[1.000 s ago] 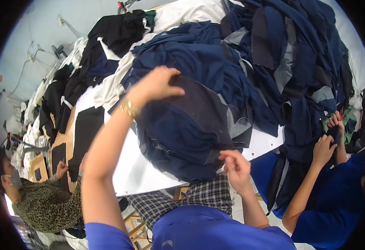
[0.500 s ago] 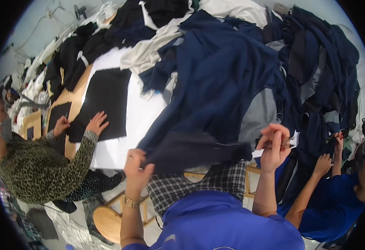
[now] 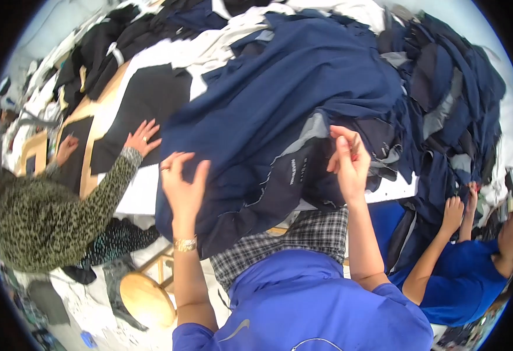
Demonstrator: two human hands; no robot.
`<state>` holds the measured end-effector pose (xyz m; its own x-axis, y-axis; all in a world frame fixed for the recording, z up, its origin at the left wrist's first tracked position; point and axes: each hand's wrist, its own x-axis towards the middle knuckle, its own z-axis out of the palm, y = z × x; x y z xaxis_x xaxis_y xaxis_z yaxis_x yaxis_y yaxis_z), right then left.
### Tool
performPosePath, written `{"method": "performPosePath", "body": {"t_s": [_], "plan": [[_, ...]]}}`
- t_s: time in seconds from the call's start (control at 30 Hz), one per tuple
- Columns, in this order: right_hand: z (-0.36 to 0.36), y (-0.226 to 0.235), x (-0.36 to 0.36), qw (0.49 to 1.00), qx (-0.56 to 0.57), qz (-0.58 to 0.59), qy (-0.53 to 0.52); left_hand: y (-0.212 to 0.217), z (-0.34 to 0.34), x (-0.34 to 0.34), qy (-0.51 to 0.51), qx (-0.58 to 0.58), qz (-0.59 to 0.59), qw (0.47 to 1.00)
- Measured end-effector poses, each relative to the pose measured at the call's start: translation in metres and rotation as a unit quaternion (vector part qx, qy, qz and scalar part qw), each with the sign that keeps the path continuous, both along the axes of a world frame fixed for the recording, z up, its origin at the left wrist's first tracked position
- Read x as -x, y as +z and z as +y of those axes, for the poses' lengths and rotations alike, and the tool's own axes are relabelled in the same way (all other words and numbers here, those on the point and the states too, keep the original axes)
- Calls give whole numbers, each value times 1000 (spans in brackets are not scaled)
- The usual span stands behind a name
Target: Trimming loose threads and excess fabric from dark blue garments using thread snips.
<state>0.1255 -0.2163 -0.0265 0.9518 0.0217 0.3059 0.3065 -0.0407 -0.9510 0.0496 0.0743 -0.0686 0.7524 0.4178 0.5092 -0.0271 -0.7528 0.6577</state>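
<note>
A large navy garment (image 3: 291, 88) lies across the table and hangs over its near edge. Over its left part is my left hand (image 3: 183, 181), thumb and fingers apart, with a gold-coloured band at the wrist. Whether it touches the cloth is hard to tell. To the right, my right hand (image 3: 350, 164) is raised with its fingers curled in. A small item seems to be tucked in them, too hidden to name. Between my hands runs a dark printed strip (image 3: 288, 175) of the garment, beside a grey panel (image 3: 314, 128).
At left, a co-worker's hand (image 3: 142, 138) rests on a black fabric piece (image 3: 151, 93). At right, another co-worker's hand (image 3: 453, 213) is near heaped navy garments (image 3: 438, 99). White cloth (image 3: 209, 50) lies at the back. A wooden stool (image 3: 147, 299) stands below left.
The garment's near part has shifted left, uncovering the printed strip. My left hand has moved up and opened away from the dark edge. My right hand has moved up and slightly left.
</note>
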Motion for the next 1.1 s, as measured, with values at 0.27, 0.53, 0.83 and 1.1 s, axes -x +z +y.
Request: {"method": "performPosePath", "body": {"t_s": [0.27, 0.53, 0.83, 1.1], "plan": [[-19, 10, -47, 945, 263, -189, -53, -22, -32, -80, -98, 61, 84, 990], [31, -15, 44, 903, 269, -217, 254, -4, 75, -61, 111, 289, -185, 933], [23, 4, 77, 914, 177, -14, 366, 12, -16, -40, -4, -38, -35, 999], [-78, -5, -22, 871, 420, -165, -193, 28, -104, -3, -210, 78, -53, 973]]}}
